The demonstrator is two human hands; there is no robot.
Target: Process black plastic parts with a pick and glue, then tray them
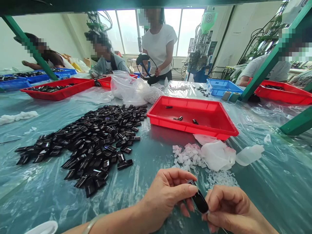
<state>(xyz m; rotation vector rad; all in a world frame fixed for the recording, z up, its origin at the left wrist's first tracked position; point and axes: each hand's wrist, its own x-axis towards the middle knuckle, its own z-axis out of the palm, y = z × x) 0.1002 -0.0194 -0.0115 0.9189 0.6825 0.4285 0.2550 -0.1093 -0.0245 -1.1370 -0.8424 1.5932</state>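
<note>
My left hand [168, 195] is closed on a glossy black plastic piece [198, 199], thumb on top and fingers beneath. The piece is oblong with rounded ends and tilts down to the right. At its lower end my right hand [229, 208] is pinched, fingertips touching it; a whitish bit shows there, too small to name. Just beyond my hands lie a heap of small translucent white pieces [188, 156] and a scatter of finer white bits [220, 178]. To the left spreads a large pile of similar black pieces [97, 139].
A red tray [192, 128] with several black pieces stands ahead. Right of the white heap are a crumpled white bag [218, 154] and a translucent bottle [250, 155] on its side. Green posts [264, 61] frame the bench. People work across it, near more trays [60, 92].
</note>
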